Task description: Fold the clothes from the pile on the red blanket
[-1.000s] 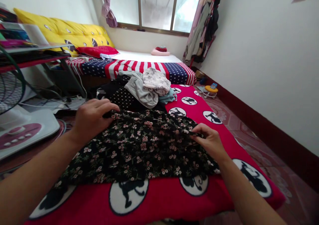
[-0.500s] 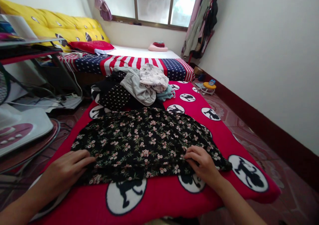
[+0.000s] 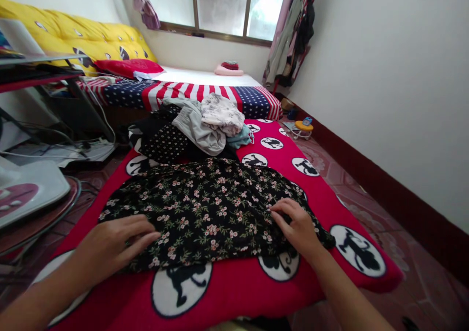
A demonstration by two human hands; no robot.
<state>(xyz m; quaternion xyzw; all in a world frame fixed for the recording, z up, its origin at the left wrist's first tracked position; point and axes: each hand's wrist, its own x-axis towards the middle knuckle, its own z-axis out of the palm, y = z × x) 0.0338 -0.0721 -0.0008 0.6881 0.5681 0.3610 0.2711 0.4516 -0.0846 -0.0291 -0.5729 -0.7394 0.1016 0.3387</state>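
Observation:
A black garment with a pink floral print lies spread flat on a red blanket with white circles. My left hand is over the garment's left part, fingers stretched out and thumb apart, with no cloth between them. On the right part of the garment rests my right hand, its fingertips touching the fabric and its thumb a little apart from the fingers. Beyond the floral garment sits a heap of clothes, with a grey piece, a white patterned piece and a black dotted piece.
Behind the heap is a bed with a stars-and-stripes cover and a red pillow. A white fan base on a round stool stands at left. Clothes hang by the window. A small yellow stool stands near the right wall.
My left hand has shifted right over the garment and its fingers have let go of the front edge. My right hand's fingers have loosened on the cloth. The front edge looks smoother.

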